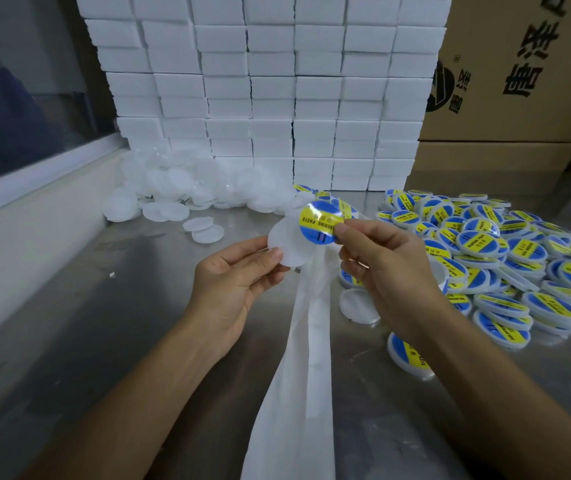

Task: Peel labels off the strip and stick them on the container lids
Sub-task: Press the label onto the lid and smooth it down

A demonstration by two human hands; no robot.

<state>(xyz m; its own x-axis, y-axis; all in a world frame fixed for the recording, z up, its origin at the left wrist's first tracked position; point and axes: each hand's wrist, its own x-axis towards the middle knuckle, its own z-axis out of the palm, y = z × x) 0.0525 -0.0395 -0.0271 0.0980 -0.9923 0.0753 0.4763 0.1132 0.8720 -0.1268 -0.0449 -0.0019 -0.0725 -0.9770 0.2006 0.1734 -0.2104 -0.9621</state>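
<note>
Here a round blue-and-yellow label [320, 222] is pinched at its edge by the right hand [377, 265] and held just over a blank white lid [286, 245], itself pinched between thumb and fingers [260, 244] of the left hand [235, 282]; whether the two touch cannot be told. The white strip [298, 358] trails down between the wrists, more labels showing on it beyond the hands. Much seems done: labelled lids [506, 258] are heaped at right on the bench [104, 323]. Much is left: blank lids [180, 188] are piled at left against stacked white boxes [270, 84].
</note>
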